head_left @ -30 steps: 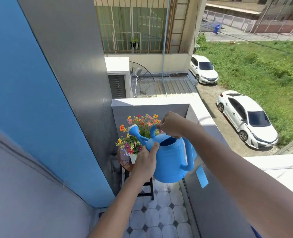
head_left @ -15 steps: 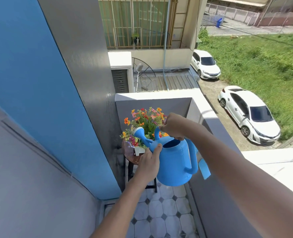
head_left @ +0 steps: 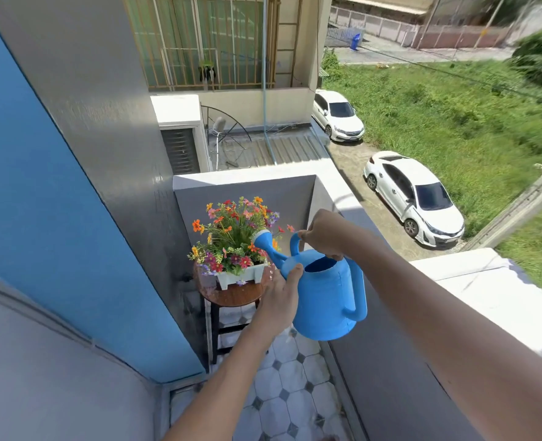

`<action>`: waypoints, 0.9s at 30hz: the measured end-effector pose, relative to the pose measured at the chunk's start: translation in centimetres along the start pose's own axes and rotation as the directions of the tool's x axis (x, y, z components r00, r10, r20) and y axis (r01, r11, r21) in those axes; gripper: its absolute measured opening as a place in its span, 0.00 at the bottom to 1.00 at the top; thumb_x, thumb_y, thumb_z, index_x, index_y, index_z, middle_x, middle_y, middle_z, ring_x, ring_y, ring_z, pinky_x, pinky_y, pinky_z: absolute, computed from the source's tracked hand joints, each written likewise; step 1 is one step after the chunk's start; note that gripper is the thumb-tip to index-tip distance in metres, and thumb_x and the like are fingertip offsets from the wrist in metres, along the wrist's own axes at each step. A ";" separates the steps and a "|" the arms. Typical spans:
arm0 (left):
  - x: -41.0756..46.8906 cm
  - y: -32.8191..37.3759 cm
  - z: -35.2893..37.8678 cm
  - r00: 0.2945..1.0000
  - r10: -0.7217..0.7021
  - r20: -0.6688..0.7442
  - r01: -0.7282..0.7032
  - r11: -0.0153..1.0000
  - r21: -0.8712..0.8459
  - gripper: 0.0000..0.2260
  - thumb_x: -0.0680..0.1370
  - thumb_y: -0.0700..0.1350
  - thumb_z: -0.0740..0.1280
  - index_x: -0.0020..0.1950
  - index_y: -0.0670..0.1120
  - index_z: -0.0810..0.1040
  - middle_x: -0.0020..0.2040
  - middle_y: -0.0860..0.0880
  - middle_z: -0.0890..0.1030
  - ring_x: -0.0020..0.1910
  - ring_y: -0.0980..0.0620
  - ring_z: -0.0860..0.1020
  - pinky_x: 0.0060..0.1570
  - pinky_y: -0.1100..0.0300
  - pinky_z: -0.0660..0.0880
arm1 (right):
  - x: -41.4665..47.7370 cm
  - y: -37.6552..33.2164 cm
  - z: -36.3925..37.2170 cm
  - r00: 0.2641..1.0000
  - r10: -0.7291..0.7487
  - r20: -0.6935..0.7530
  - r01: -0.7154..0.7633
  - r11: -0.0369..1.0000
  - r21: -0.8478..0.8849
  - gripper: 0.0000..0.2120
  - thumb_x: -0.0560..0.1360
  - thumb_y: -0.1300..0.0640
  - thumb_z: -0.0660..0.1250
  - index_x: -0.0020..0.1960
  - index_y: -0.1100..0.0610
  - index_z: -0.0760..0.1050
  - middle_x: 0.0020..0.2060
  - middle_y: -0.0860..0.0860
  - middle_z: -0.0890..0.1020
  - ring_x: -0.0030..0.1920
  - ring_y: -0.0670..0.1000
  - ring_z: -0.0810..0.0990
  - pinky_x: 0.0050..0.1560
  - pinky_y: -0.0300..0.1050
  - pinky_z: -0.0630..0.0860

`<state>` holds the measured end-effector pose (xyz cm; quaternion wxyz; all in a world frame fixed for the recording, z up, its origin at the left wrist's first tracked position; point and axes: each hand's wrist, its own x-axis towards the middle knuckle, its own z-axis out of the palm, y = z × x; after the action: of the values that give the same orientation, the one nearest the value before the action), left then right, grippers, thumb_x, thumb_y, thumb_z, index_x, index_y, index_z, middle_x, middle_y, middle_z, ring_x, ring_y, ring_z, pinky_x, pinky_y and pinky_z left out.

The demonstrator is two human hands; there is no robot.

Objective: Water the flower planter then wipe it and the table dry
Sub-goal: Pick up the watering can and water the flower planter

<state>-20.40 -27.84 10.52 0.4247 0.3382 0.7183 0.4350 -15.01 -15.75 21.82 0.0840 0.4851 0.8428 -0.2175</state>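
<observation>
A white flower planter (head_left: 241,275) full of orange, red and purple flowers (head_left: 236,231) stands on a small round wooden table (head_left: 231,294) in the balcony corner. I hold a blue watering can (head_left: 326,300) in front of it, spout head (head_left: 262,237) raised among the blooms. My right hand (head_left: 324,234) grips the can's top handle. My left hand (head_left: 281,297) presses against the can's left side below the spout. The tabletop looks wet around the planter.
A blue wall (head_left: 40,218) and grey pillar close the left side. A grey parapet (head_left: 390,377) with a white ledge runs along the right. Tiled floor (head_left: 282,393) lies below. Two white cars (head_left: 413,195) stand far down outside.
The can has tipped back toward level, its spout head lifting up among the flowers. My view has shifted, so planter and table show more fully.
</observation>
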 end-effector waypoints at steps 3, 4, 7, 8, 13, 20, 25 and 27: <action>0.2 0.3 0.5 1.000 -0.012 0.012 0.013 1.000 -0.026 0.23 0.80 0.63 0.52 0.66 0.50 0.68 0.60 0.47 0.76 0.56 0.51 0.73 0.50 0.54 0.66 | 0.2 0.7 -0.1 0.999 0.052 0.000 -0.052 0.998 0.034 0.15 0.83 0.52 0.58 0.48 0.63 0.75 0.21 0.54 0.75 0.20 0.53 0.74 0.27 0.43 0.71; 0.4 0.3 0.7 1.000 -0.017 0.010 0.017 0.999 -0.030 0.22 0.80 0.63 0.52 0.65 0.49 0.68 0.59 0.47 0.76 0.55 0.51 0.74 0.49 0.54 0.66 | 0.2 0.8 0.0 0.998 0.069 0.009 -0.070 0.997 0.030 0.16 0.83 0.51 0.57 0.54 0.64 0.74 0.15 0.52 0.74 0.16 0.50 0.72 0.26 0.42 0.70; 0.5 0.4 0.9 1.000 -0.025 0.007 0.025 0.999 -0.026 0.23 0.80 0.63 0.52 0.65 0.48 0.68 0.58 0.47 0.75 0.54 0.50 0.74 0.49 0.54 0.67 | 0.6 1.3 0.2 0.997 0.070 -0.027 -0.069 0.997 0.047 0.20 0.82 0.47 0.59 0.41 0.63 0.70 0.12 0.52 0.72 0.13 0.50 0.71 0.28 0.43 0.73; 0.6 0.4 0.9 1.000 -0.024 0.005 0.024 0.999 -0.027 0.24 0.80 0.63 0.52 0.66 0.48 0.68 0.58 0.47 0.75 0.55 0.50 0.74 0.50 0.53 0.67 | 0.9 1.5 0.2 0.998 0.055 -0.034 -0.053 0.997 0.054 0.21 0.82 0.47 0.59 0.39 0.62 0.69 0.13 0.53 0.73 0.12 0.50 0.70 0.28 0.43 0.73; 1.8 0.1 0.3 0.998 -0.002 -0.067 0.000 1.000 -0.027 0.24 0.79 0.64 0.53 0.65 0.48 0.69 0.58 0.46 0.75 0.58 0.46 0.74 0.52 0.50 0.69 | 1.8 1.9 0.9 0.998 0.003 -0.055 0.007 0.984 0.177 0.21 0.82 0.47 0.59 0.52 0.66 0.77 0.24 0.57 0.75 0.16 0.52 0.72 0.26 0.41 0.72; 3.8 0.1 0.5 0.992 0.035 -0.123 -0.042 0.998 -0.056 0.18 0.78 0.63 0.56 0.63 0.55 0.66 0.57 0.48 0.78 0.54 0.48 0.78 0.52 0.46 0.75 | 2.3 3.8 2.1 0.993 -0.037 -0.114 0.079 0.916 0.393 0.23 0.82 0.49 0.59 0.53 0.71 0.77 0.30 0.61 0.76 0.18 0.52 0.71 0.24 0.41 0.70; 5.6 0.5 2.2 0.991 0.039 -0.128 -0.045 0.998 -0.038 0.27 0.74 0.68 0.56 0.68 0.55 0.67 0.57 0.51 0.78 0.55 0.49 0.78 0.55 0.43 0.76 | 2.2 6.5 2.9 0.991 0.018 -0.132 0.064 0.803 0.592 0.19 0.82 0.49 0.59 0.53 0.66 0.77 0.34 0.62 0.78 0.25 0.54 0.75 0.31 0.48 0.75; 6.7 0.6 3.3 0.991 0.057 -0.122 -0.057 0.998 0.001 0.25 0.74 0.68 0.56 0.66 0.55 0.69 0.55 0.52 0.78 0.55 0.49 0.78 0.54 0.43 0.76 | 2.3 8.0 3.1 0.990 0.057 -0.129 0.045 0.740 0.671 0.17 0.82 0.49 0.59 0.53 0.63 0.76 0.33 0.59 0.76 0.26 0.53 0.74 0.29 0.45 0.74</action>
<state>-20.07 -20.77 8.14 0.3680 0.3308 0.7323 0.4679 -9.62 -11.88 15.93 -0.1553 0.4994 0.7099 -0.4717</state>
